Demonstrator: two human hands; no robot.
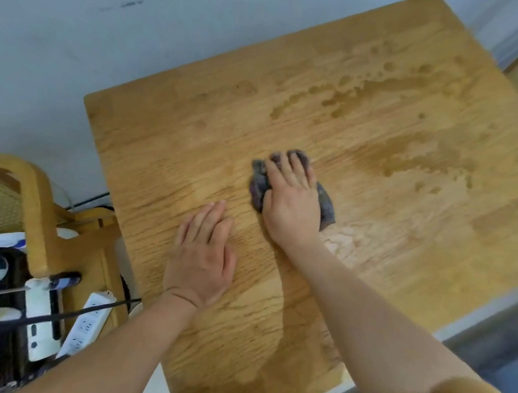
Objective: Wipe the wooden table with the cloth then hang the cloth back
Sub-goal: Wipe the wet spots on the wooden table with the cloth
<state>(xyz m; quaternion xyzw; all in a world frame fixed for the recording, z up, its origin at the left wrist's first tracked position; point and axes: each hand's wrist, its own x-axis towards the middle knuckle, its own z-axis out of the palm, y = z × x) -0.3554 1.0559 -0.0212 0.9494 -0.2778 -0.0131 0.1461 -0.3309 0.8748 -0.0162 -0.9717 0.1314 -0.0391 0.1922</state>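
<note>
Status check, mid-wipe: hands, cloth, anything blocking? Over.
Left hand flat on the wooden table. Right hand pressing bunched cloth mid-table. Wet patches on far side. Chair, power strip off left edge, clear of cloth.

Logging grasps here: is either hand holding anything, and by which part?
Right hand presses the bunched cloth from above, palm over its middle; left hand holds nothing.

Right hand (293, 200) atop crumpled cloth (259, 184)
</note>
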